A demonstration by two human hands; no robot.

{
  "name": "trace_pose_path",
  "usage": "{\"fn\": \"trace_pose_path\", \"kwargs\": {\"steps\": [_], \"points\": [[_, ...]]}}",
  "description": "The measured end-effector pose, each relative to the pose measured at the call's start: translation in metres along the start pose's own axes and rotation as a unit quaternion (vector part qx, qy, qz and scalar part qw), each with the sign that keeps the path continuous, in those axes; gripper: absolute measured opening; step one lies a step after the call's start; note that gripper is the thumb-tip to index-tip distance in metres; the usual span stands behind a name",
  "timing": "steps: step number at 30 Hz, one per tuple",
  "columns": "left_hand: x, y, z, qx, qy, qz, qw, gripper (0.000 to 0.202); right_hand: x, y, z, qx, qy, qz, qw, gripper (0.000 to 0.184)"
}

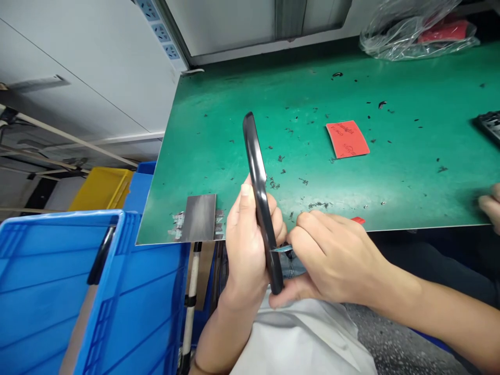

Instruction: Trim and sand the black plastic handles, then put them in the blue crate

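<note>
Strip (255,156), black and glossy, lies slantwise in the left hand (245,237), which grips its near half, thumb on the left and fingers curling around to the right; the far end juts well past the fingers, above the green surface (211,130). The right hand (332,250), just right of it, pinches a thin blade (282,249) against the strip, thumb at its near end. A metal plate (200,216) lies left, a red note (347,139) far right.

Creased white garment (304,338), perhaps apron, partly hidden; forearms (410,294) bare.
</note>
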State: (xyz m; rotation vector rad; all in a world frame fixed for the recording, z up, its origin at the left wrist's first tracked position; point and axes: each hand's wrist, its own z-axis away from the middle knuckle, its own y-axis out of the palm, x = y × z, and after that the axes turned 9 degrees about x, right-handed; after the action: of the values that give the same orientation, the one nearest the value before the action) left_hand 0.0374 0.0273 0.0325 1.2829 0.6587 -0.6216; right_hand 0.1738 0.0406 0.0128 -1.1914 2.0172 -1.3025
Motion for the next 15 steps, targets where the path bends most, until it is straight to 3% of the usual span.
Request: {"fn": "trace_pose_path", "kwargs": {"steps": [15], "points": [[-0.006, 0.005, -0.004, -0.084, -0.031, -0.028, 0.996, 0.039, 0.008, 0.006, 0.011, -0.036, -0.003, 0.015, 0.999, 0.057]]}}
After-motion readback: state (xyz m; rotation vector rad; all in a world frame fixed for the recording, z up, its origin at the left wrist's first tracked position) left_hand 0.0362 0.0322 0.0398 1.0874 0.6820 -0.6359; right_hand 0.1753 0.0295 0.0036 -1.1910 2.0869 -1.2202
